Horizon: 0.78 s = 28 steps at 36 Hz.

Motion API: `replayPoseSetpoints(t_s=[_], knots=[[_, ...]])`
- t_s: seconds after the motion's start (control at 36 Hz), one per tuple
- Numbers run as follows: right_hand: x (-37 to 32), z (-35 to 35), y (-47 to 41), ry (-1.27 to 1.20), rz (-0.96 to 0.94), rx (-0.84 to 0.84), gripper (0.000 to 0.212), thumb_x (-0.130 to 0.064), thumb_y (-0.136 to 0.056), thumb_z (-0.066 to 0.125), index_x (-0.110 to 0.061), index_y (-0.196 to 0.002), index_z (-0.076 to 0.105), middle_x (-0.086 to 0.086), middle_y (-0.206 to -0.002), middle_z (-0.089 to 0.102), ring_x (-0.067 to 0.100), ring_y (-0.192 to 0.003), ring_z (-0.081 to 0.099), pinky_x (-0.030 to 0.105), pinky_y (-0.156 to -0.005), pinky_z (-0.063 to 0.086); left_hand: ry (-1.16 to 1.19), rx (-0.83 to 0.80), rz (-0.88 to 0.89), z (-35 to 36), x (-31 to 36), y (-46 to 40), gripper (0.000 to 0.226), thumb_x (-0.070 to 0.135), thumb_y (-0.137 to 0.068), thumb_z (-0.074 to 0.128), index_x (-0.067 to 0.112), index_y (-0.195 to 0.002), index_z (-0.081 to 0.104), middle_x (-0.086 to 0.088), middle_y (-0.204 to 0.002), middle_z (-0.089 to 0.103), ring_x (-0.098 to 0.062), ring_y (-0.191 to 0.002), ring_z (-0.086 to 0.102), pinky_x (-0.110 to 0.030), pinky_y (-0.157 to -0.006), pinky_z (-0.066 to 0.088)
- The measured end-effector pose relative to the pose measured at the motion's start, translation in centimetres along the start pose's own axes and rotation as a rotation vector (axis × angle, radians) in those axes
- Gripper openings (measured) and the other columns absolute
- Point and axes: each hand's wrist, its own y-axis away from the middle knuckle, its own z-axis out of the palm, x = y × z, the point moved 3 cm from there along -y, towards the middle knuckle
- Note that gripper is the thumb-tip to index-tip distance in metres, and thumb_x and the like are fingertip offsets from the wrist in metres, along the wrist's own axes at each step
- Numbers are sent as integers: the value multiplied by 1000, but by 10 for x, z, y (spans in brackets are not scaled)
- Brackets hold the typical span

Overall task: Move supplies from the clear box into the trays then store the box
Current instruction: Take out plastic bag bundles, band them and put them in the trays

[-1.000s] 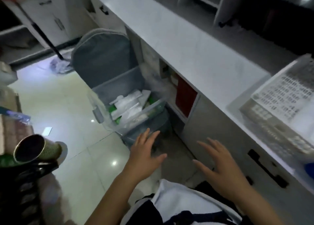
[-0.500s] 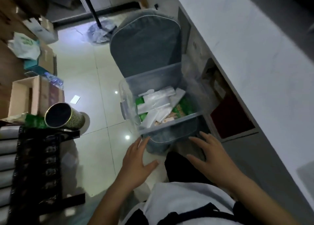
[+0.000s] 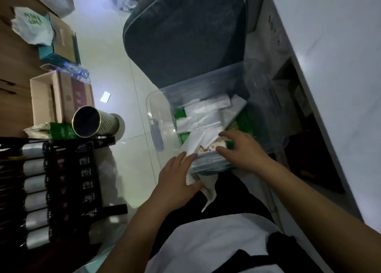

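Fingers of the right hand lie fairly straight and spread, tips on the white and green packets at the near end of the clear box; whether they grip any packet cannot be told. Left hand is flat against the box's near wall from outside, fingers extended, thumb spread out toward 3 o'clock, with a white packet hanging just beside the thumb.

See-through plastic lets the contents show through the rounded walls of the box, which carries a latch on its 9 o'clock side. It sits on a grey chair, seat under it, padded backrest rising at 12 o'clock. Inside, flat white pouches are heaped over green packets, and one wrapper with brown print lies at the near edge under the right fingertips.

At 3 o'clock a white counter runs along, with an open cubby beneath it. At 9 o'clock a gold-rimmed tin lies on its side, mouth open and dark, next to an open cardboard carton. Toward 8 o'clock a black rack holds a row of silvery rolls. At 10 o'clock more cartons and a white bag rest on the pale tiled floor.
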Motion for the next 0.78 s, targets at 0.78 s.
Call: replayPoseSetpoints(t_s=[0.78], knots=[[115, 86, -99, 463, 57, 21, 59, -59, -90, 39, -16, -116, 68, 10, -124, 64, 32, -117, 57, 46, -90, 48, -118, 2, -94, 63, -110, -329, 73, 29, -87, 68, 16, -151, 34, -13, -153, 37, -34, -138, 38, -49, -109, 38]])
